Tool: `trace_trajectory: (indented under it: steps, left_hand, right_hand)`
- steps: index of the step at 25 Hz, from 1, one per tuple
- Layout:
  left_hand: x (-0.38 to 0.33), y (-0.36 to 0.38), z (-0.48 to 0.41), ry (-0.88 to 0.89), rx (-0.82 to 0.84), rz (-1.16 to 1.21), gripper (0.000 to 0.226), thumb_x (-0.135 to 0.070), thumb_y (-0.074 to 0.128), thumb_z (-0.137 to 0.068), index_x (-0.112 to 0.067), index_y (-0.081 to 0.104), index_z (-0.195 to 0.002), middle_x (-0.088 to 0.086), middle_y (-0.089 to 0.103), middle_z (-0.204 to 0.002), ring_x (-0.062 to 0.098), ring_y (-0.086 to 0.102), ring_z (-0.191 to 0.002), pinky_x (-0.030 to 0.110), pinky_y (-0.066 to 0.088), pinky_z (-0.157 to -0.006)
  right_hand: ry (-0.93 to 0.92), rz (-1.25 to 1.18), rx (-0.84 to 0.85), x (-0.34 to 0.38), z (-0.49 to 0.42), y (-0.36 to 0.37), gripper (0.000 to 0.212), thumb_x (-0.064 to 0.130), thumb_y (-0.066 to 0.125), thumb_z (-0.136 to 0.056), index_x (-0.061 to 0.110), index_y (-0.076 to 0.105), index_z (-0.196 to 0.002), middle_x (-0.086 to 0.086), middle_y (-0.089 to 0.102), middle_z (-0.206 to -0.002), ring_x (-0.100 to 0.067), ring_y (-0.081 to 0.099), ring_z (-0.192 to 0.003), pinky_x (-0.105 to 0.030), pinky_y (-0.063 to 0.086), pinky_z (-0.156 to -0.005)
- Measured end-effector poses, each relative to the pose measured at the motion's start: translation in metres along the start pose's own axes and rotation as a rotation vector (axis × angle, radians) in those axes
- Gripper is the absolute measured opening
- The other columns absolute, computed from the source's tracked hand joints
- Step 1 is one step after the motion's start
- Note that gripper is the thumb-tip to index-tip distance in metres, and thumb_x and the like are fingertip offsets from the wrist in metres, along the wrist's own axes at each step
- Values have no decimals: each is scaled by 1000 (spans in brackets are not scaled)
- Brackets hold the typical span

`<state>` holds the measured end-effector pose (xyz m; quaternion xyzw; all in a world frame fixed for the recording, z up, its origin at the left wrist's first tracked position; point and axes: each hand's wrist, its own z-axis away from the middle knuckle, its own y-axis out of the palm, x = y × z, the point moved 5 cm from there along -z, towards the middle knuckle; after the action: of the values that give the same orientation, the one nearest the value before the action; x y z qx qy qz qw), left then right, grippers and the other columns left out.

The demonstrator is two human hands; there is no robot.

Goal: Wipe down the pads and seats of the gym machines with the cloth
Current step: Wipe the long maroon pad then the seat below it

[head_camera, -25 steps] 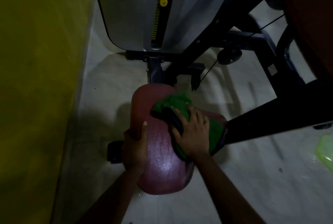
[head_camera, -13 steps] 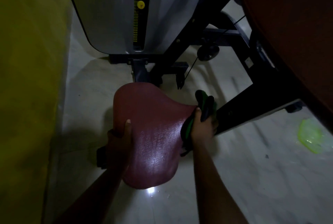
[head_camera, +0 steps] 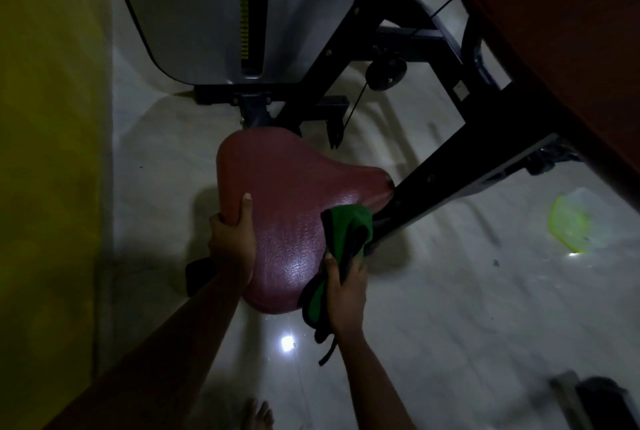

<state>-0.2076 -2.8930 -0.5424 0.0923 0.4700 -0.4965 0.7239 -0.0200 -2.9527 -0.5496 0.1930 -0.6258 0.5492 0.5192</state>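
The left hand (head_camera: pixel 231 244) grips the left edge of the maroon seat (head_camera: pixel 291 194), thumb on top, fingers curled underneath and hidden. The right hand (head_camera: pixel 346 291) is closed round the green cloth (head_camera: pixel 349 232), bunched against the seat's right edge; folds cover most of its fingers. The dark machine frame (head_camera: pixel 450 166) is hard to make out; a red pad (head_camera: pixel 554 31) is cut off at top right.

Cloth (head_camera: pixel 348 232) at seat's (head_camera: pixel 291 208) right edge.
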Motion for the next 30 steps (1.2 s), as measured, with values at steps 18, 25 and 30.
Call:
trace_trajectory:
  steps: [18, 25, 30]
  left_hand:
    - [71, 24, 1, -334, 338, 793, 101, -89, 51, -54, -19, 57, -128, 10, 63, -124, 29, 60, -114, 48, 42, -104]
    - [39, 0, 13, -283, 56, 652, 52, -64, 27, -91, -27, 64, -96, 6, 61, -111, 25, 55, -109, 33, 41, -92]
    - [30, -3, 7, -257, 34, 405, 74, -65, 17, -90, -15, 55, -129, 15, 53, -134, 33, 51, -119, 31, 37, -91]
  right_hand:
    - [-804, 1051, 182, 66, 29, 65, 63, 58, 35, -80, 38, 35, -140, -14, 40, -145, -32, 32, -127, -56, 41, -92]
    - [-1237, 1119, 679, 122, -36, 137, 62, 61, 23, -79, 30, 58, -119, -7, 38, -147, -30, 27, -138, -57, 18, -106]
    - [-1235, 1143, 756, 156, -76, 170, 81, 65, 10, -71, 28, 53, -128, -5, 37, -146, -25, 23, -139, -49, 13, -108]
